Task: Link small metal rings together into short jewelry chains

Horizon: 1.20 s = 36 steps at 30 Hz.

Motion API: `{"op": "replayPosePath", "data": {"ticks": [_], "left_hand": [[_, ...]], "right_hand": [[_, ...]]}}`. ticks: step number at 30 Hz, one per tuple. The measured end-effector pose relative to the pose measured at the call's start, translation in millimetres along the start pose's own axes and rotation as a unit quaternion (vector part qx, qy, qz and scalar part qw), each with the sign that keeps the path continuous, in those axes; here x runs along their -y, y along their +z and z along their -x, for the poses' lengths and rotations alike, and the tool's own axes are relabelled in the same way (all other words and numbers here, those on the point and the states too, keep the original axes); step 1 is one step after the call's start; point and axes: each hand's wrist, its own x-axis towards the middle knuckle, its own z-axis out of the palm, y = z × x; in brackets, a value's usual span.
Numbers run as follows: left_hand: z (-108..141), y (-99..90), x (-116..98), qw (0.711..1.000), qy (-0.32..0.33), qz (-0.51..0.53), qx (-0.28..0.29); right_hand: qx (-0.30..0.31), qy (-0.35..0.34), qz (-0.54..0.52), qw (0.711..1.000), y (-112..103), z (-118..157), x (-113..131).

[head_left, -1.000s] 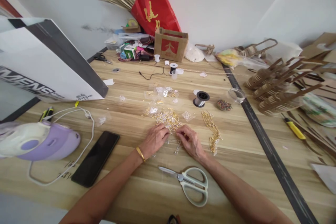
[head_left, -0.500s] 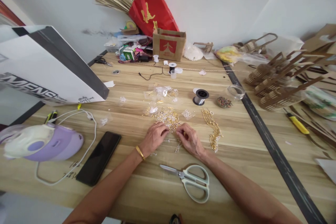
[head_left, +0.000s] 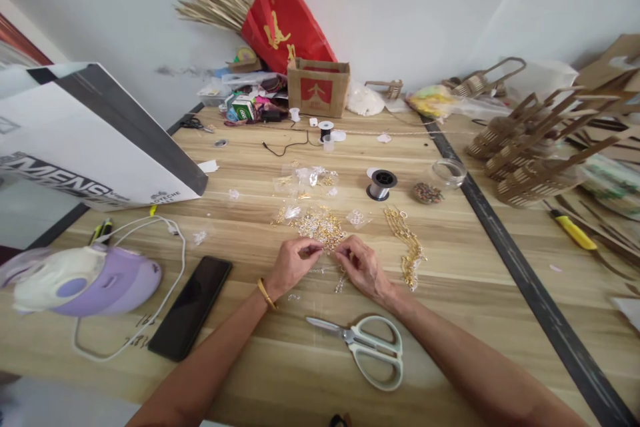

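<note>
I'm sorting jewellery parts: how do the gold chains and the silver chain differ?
The gold chains form a long bundle; the silver chain shows as a shorter strand. The gold chains lie clear of the right hand; the silver chain is close beside it. Both look metallic.

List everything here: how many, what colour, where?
small pieces: uncounted, gold and silver, centre
silver chain: uncounted, silver, near small pieces
gold chains: several, gold, centre right
scissors: two, pale front, black back left
wire spool: one, silver, centre right
jar: one, clear, right of wire spool
phone: one, black, left
appliance: one, purple and cream, left
white cable: one, white, left
package: one, white and grey, left
red bag: one, red, back
paper bag: one, brown, back
baskets: several, brown, right
cutter: one, yellow, right
table: one, light wood, underneath
clutter: uncountable, mixed, back left
left hand: one, gold bracelet on wrist, by small pieces
right hand: one, bare, by small pieces
</note>
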Motion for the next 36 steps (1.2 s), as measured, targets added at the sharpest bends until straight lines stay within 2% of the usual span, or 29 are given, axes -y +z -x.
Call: {"op": "replayPosePath", "data": {"ticks": [11,19,24,36], "left_hand": [[3.4,1.7,3.0,0.983,-0.105,0.147,0.040],[4.5,0.7,-0.5,0.982,-0.094,0.155,0.056],[4.3,0.1,0.1,0.977,-0.112,0.174,0.058],[4.0,1.7,2.1,0.974,-0.118,0.187,0.042]], "right_hand": [[0.017,-0.059,0.012,0.998,-0.3,3.3,-1.8],[0.012,-0.085,0.017,0.996,-0.2,4.0,-3.1],[0.003,-0.100,0.012,0.995,-0.6,3.3,-3.1],[0.008,-0.115,0.012,0.993,-2.0,2.8,-1.3]]}}
